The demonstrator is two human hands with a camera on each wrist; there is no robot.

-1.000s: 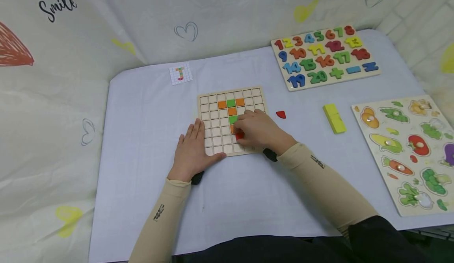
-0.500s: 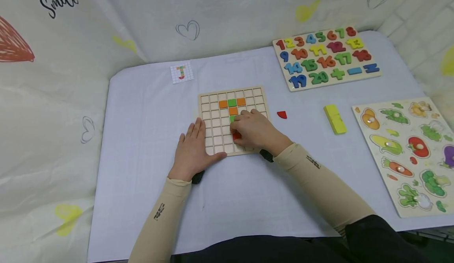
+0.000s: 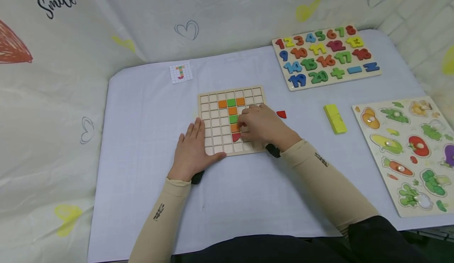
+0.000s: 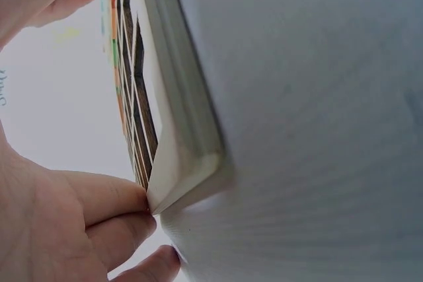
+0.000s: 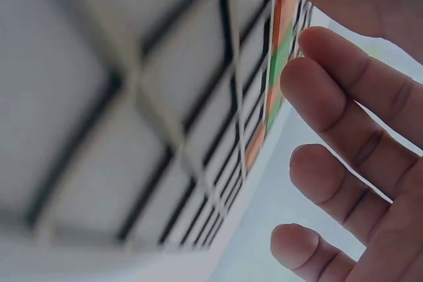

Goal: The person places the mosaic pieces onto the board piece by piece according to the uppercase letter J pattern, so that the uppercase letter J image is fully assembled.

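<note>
A wooden grid board (image 3: 216, 141) lies mid-table. Orange and green square tiles (image 3: 232, 111) form a T in its cells. Below the lowest orange tile (image 3: 235, 128) sits a red rounded tile (image 3: 235, 137). My left hand (image 3: 191, 152) rests against the board's left edge with straight fingers, its thumb along the front edge. Over the board's right half hovers my right hand (image 3: 262, 125), fingertips close beside the red tile. In the right wrist view its fingers (image 5: 317, 94) are loosely bent, the thumb apart, nothing between them. Another red quarter-round tile (image 3: 281, 114) lies right of the board.
A pattern card (image 3: 181, 73) lies behind the board on the left. Toward the back right is a number puzzle (image 3: 326, 58); a vegetable puzzle (image 3: 404, 156) lies at the right. Yellow blocks (image 3: 335, 119) stand between the grid board and the vegetable puzzle.
My right hand has let go of the red tile and drawn back slightly up and right, uncovering it in its cell below the orange one. The left hand stays in place.
</note>
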